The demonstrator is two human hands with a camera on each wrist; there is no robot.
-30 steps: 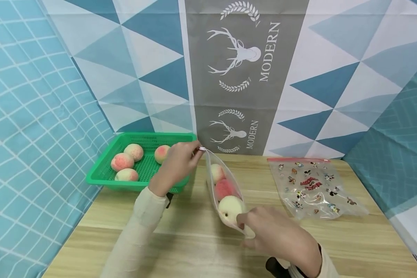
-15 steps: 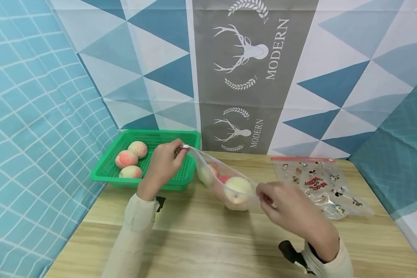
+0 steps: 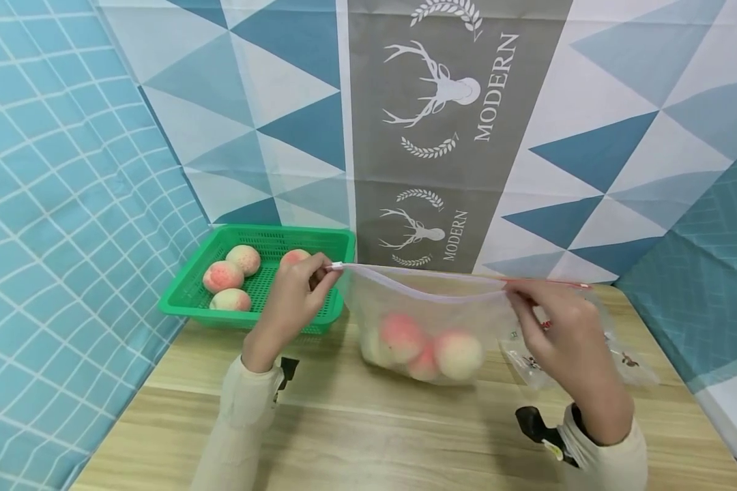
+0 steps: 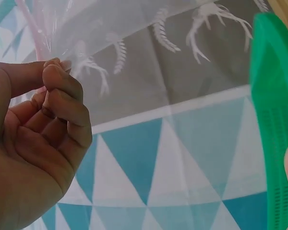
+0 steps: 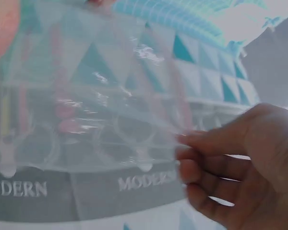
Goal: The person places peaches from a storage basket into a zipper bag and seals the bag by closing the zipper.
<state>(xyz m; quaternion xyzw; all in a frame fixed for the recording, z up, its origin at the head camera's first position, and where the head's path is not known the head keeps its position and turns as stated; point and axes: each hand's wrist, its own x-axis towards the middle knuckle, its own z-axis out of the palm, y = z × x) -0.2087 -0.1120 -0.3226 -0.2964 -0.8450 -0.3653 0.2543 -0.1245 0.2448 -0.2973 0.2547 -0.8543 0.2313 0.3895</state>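
Observation:
A clear zip bag (image 3: 430, 314) hangs stretched between my two hands, its pale pink zip edge parted in the middle. Several peaches (image 3: 460, 354) are bunched at its bottom, close over the table. My left hand (image 3: 297, 290) pinches the bag's left top corner, at the white slider (image 3: 336, 266), between thumb and forefinger. At the other top corner my right hand (image 3: 568, 327) pinches the zip edge, seen close in the right wrist view. The left wrist view shows the left fingers (image 4: 62, 91) curled, with the film rising from their tips.
A green plastic basket (image 3: 190, 314) stands at the back left, with several peaches (image 3: 224, 278) in it. Behind my right hand a second printed zip bag (image 3: 626, 358) with a red zip lies flat on the wooden table (image 3: 368, 436). Patterned cloth hangs behind and beside the table.
My right hand has moved right and up, drawing the bag's top edge taut. The bag has swung from slanting toward me to facing me, and its peaches have settled along the bottom.

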